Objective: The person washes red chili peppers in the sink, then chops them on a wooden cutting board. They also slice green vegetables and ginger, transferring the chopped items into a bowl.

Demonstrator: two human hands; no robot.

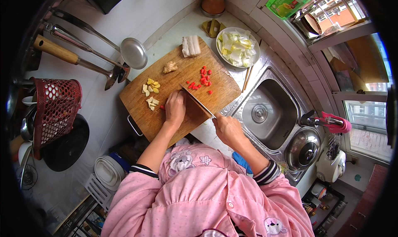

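A wooden cutting board [189, 69] lies before me on the counter. My right hand [230, 129] grips the handle of a kitchen knife [199, 102], its broad blade upright on the board beside my left knuckles. Curled fingers of my left hand [174, 108] press down on a red chili pepper [162, 107]; only its end shows, the rest is hidden. Cut red chili pieces [203, 80] are scattered past the blade. Sliced garlic [151, 103], yellowish ginger slices [154, 84] and a knob of ginger [170, 67] lie left of them. A pale block, seemingly fatty pork [191, 46], sits at the far edge.
A plate [218, 52] of chopped cabbage stands beyond the board, with chopsticks [247, 79] near it. At right is a steel sink [270, 112] with a faucet [314, 121] and a pot lid [303, 150]. Ladles [90, 67] and a red perforated basket [56, 112] hang at left.
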